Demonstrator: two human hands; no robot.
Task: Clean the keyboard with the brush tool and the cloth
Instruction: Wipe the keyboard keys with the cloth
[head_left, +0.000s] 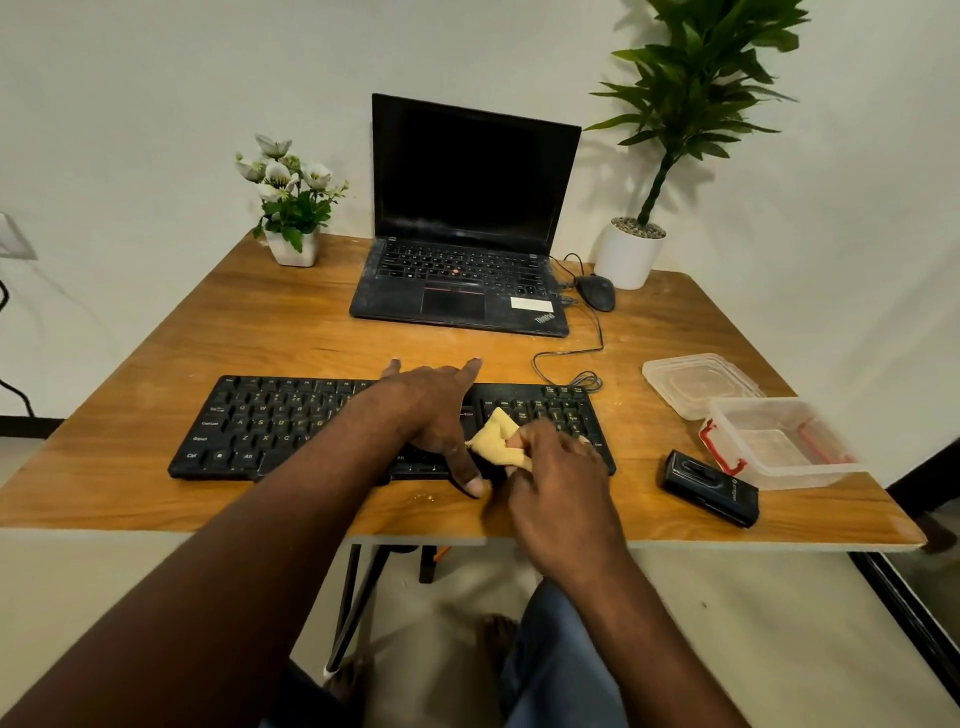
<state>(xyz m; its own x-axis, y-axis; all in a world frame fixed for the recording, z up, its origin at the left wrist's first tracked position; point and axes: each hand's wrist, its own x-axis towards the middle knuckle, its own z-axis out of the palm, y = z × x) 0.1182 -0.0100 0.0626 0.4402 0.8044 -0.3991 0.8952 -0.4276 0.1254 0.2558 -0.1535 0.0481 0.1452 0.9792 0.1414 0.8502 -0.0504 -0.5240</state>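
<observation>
Wooden table (291, 332): right fingers (537, 435) pinch cloth (497, 439) on keyboard (270, 426).

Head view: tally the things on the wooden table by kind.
Computer devices: 3 (black open laptop, black wired keyboard, black wired mouse)
Potted plants: 2 (small white-flowered plant, tall green plant)
Clear plastic pieces: 2 (red-clipped box, flat lid)
Cleaning items: 2 (yellow cloth, black brush tool)
Total: 9

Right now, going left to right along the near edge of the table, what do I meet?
keyboard → left hand → yellow cloth → right hand → black case → clear box
</observation>
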